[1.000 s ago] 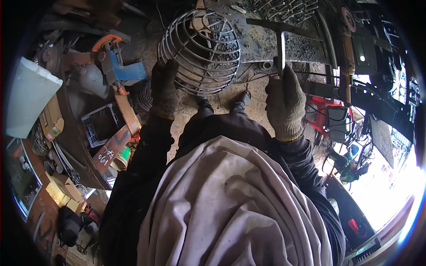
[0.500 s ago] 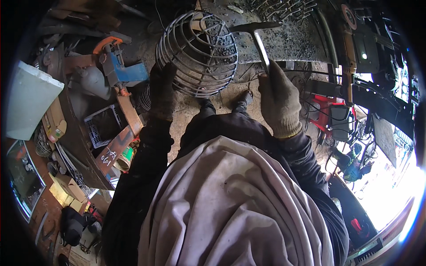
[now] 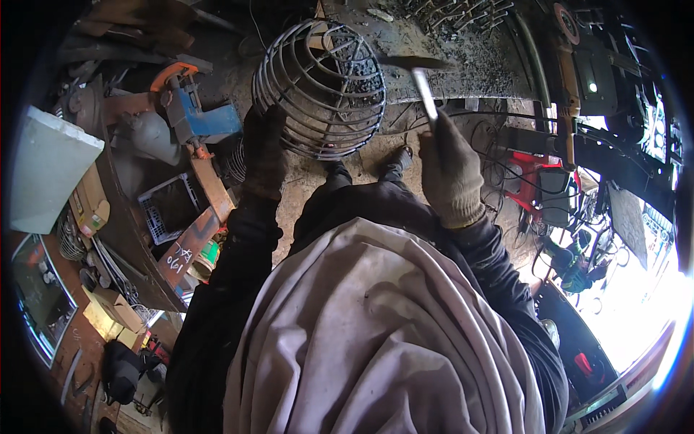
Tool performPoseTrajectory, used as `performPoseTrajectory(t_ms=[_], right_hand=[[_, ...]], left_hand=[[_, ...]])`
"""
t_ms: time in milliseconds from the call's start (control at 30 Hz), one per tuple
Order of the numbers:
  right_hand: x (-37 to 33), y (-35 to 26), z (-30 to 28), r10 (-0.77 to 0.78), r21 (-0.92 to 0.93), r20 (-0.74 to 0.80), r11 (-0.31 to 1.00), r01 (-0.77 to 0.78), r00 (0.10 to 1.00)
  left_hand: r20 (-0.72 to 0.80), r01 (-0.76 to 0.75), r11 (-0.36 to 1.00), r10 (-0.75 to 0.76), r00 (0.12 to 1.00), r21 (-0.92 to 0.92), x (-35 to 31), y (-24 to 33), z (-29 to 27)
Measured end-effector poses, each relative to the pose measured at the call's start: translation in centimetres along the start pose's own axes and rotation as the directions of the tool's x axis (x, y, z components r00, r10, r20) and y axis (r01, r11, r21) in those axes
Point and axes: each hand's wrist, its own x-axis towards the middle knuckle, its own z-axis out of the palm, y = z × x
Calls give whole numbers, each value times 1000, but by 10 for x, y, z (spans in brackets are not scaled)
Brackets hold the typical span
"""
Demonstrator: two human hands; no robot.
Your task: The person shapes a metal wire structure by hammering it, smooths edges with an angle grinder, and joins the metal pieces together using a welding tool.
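Note:
A rounded cage of bent metal rods (image 3: 323, 90) is held up in front of me, its rings joined by a few cross rods. At its left side my left hand (image 3: 265, 148), in a dark glove, is closed around the rods; the fingertips are partly hidden in shadow. My right hand (image 3: 452, 173), in a worn knit glove, grips a chipping hammer (image 3: 424, 94) by its pale metal handle. The hammer's dark, pointed head (image 3: 417, 63) is blurred and lies just right of the cage's upper edge, with its left tip close to the rods.
Beyond the cage, a grimy workbench (image 3: 463, 72) carries scattered bits and several short rods. On the left are a blue vise (image 3: 202, 119), a plastic crate (image 3: 168, 207) and a cluttered wooden bench. A red stool (image 3: 524, 181) and loose cables stand at the right.
My right hand has come slightly down and left, and the hammer's head has dropped a little toward the cage. My left hand and the cage have barely shifted.

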Motion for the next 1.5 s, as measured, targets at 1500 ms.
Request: performPoseTrajectory(t_ms=[1500], right_hand=[[-28, 15, -7, 269, 324, 45, 907, -268, 962]], left_hand=[[119, 463, 181, -829, 547, -868, 29, 72, 36]])
